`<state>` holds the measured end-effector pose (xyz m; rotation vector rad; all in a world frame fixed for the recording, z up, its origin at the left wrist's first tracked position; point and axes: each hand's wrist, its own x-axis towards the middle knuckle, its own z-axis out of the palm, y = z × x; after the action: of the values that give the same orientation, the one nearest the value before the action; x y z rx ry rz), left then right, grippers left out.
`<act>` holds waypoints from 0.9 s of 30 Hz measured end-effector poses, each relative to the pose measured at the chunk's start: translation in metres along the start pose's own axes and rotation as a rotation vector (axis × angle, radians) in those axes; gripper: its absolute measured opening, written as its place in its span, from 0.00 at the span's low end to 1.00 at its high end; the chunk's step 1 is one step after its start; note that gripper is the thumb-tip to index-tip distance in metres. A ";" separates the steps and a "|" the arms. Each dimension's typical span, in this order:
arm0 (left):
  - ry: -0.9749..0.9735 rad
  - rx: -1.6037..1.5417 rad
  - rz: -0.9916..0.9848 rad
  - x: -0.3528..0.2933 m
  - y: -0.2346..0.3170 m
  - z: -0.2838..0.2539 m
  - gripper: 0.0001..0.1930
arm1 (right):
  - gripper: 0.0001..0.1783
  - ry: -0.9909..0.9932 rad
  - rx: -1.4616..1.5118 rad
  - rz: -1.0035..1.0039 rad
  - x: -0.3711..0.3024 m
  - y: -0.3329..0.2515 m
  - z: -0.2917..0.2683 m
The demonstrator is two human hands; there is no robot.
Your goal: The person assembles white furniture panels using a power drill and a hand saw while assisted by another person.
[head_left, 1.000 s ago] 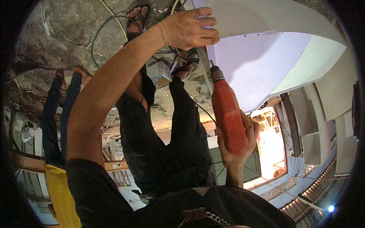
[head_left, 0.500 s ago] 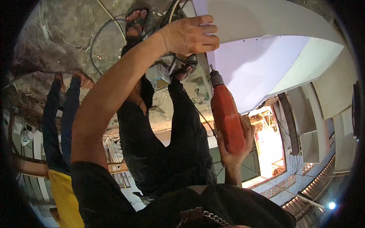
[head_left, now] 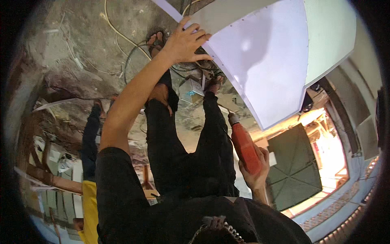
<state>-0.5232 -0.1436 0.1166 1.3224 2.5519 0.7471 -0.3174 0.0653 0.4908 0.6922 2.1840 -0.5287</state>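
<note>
My right hand (head_left: 256, 171) is wrapped round a red power drill (head_left: 246, 148). The drill's dark chuck points away from me, and its bit is apart from the white panel (head_left: 260, 61). This large, pale panel has a narrow rim with small dots along its edges. At the panel's left corner, my left hand (head_left: 187, 44) rests with its fingers spread and its thumb held apart. A grey box-shaped thing (head_left: 191, 89) lies on the floor by my feet.
Cables (head_left: 134, 42) snake over the worn, stained floor (head_left: 85, 24). Another person in a yellow top (head_left: 90, 207) stands at the left. A dark green panel (head_left: 293, 164) stands by the bright opening (head_left: 331, 150) at the right. Pale boards (head_left: 357, 87) lie beyond the white panel.
My left hand has gone from curled over the panel's edge to spread fingers. The drill has drawn back from the panel's edge toward me. The whole view has shifted.
</note>
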 end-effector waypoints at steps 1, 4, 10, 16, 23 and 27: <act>-0.061 0.023 -0.116 0.005 0.014 -0.005 0.39 | 0.39 -0.004 0.069 0.101 -0.008 0.020 0.012; -0.120 0.062 -0.232 0.021 0.035 -0.008 0.45 | 0.40 0.002 0.190 0.077 -0.021 0.080 0.045; -0.133 0.064 -0.224 0.022 0.031 -0.023 0.34 | 0.39 0.028 0.396 0.058 -0.039 0.186 0.084; 0.399 0.109 -0.642 -0.066 0.080 -0.014 0.20 | 0.41 0.143 0.514 0.046 -0.049 0.305 0.118; -1.268 -0.032 -0.668 -0.165 0.250 0.203 0.33 | 0.40 0.194 0.474 0.203 -0.056 0.378 0.131; -1.252 0.034 -0.883 -0.208 0.261 0.323 0.37 | 0.41 0.167 0.420 0.256 -0.041 0.394 0.154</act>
<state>-0.0937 -0.0715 -0.0445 0.2754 1.7090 -0.2694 0.0357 0.2678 0.3697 1.2607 2.1080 -0.8275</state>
